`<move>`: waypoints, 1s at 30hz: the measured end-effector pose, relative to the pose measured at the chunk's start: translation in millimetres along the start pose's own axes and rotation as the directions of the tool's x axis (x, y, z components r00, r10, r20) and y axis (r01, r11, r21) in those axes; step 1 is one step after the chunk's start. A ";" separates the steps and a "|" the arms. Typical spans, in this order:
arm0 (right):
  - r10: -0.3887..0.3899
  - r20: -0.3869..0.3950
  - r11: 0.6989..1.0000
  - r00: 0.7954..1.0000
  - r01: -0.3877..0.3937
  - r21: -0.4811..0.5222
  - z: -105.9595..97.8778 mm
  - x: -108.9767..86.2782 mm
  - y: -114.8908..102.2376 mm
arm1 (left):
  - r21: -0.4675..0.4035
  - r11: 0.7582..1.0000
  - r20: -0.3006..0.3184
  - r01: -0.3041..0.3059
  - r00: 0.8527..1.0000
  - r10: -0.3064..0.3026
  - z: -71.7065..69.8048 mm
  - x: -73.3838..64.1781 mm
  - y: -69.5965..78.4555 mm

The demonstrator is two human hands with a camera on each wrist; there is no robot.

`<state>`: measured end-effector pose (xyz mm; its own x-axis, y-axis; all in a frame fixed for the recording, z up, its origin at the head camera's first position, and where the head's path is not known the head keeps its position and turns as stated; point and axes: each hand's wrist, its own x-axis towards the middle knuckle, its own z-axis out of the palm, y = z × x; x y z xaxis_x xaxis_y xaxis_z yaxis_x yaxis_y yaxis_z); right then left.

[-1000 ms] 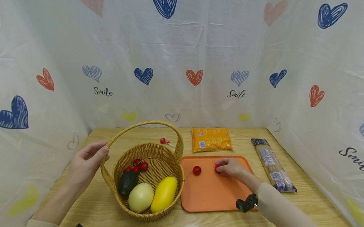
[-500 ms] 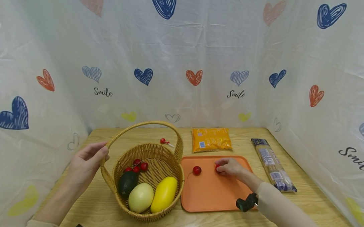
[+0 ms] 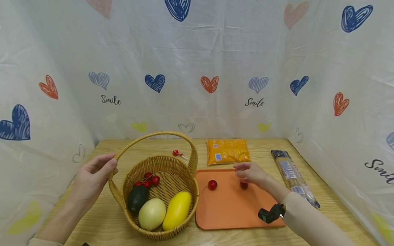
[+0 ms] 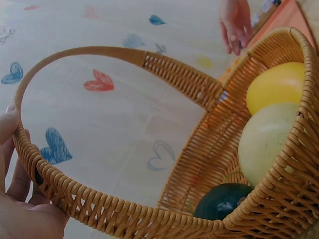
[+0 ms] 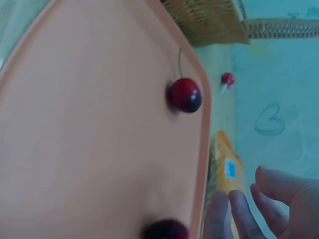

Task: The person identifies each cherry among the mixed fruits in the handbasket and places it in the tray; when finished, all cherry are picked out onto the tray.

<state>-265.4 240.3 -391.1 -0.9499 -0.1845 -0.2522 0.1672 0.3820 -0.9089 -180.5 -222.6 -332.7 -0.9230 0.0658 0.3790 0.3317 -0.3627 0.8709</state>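
Observation:
In the head view my left hand grips the left side of the handle of a wicker basket. Inside lie a dark green fruit, a pale green round fruit, a yellow oval fruit and several cherries. My right hand hovers over the orange tray, fingers loosely extended and holding nothing. Just below it a dark red cherry rests on the tray. Farther left on the tray sits a stemmed cherry, also plain in the right wrist view.
Behind the tray lies an orange packet. A long blue-ended packet is at the tray's right. One red lollipop lies behind the basket. Heart-printed curtains enclose the wooden table at the back and sides.
My right hand has let go of the cherry and risen slightly, up and to the right. That cherry now sits a little farther right on the tray. My left hand stays on the handle.

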 end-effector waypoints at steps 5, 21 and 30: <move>-0.034 0.055 0.997 0.998 0.030 0.069 6.7 -5.0 -12.4 | 0.003 1.000 -0.006 0.000 1.000 0.000 0.2 0.0 0.7; -0.105 0.214 0.985 0.971 0.071 0.159 41.5 -10.2 -36.8 | 0.011 1.000 -0.013 0.017 1.000 -0.017 0.7 0.7 1.0; -0.120 0.335 0.976 0.934 0.049 0.214 83.8 -13.6 -61.2 | 0.019 1.000 -0.015 0.012 1.000 -0.012 -0.4 0.3 0.8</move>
<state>-240.7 143.6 -359.8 -0.8193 -0.5218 -0.2375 0.1730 0.1699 -0.9701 -180.5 -223.2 -332.0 -0.9297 0.0561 0.3641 0.3242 -0.3446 0.8810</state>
